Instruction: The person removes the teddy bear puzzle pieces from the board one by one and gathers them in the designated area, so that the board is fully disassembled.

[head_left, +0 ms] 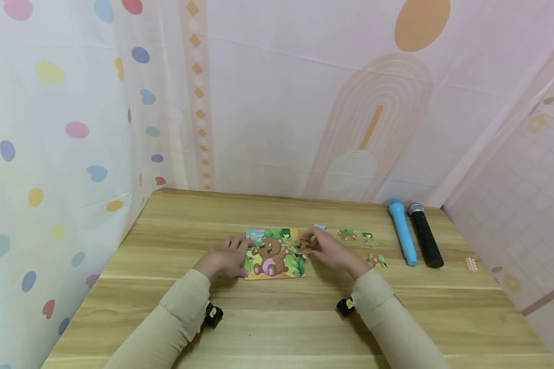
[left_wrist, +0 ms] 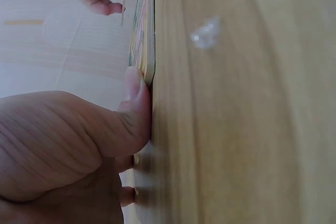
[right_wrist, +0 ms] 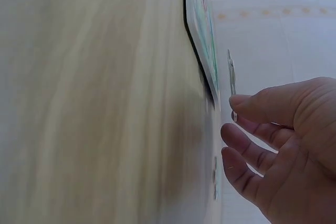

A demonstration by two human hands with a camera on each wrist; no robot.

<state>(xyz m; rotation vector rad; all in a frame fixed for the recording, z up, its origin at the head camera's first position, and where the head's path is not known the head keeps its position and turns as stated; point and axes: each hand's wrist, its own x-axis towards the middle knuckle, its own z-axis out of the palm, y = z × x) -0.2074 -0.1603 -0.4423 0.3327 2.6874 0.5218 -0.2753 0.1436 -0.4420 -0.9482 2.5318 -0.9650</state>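
A bear jigsaw puzzle [head_left: 272, 259] lies flat in its thin board on the table. Along the board's left edge rests my left hand [head_left: 233, 256], its thumb [left_wrist: 134, 90] against the near corner and other fingertips down on the tabletop. My right hand [head_left: 328, 247] pinches a brown and green puzzle piece [right_wrist: 232, 77] between thumb and fingers. That piece is held just above the board's right side, apart from it in the right wrist view. Several loose pieces lie to the right, including a brown and green one [head_left: 348, 234] and another [head_left: 376, 260].
A small blue piece [head_left: 320, 226] lies behind my right hand. Farther right are a light blue toy microphone [head_left: 402, 233] and a black microphone [head_left: 426, 236], side by side. A small dotted item [head_left: 472, 264] sits near the right table edge. Patterned curtains [head_left: 268, 113] hang behind the table.
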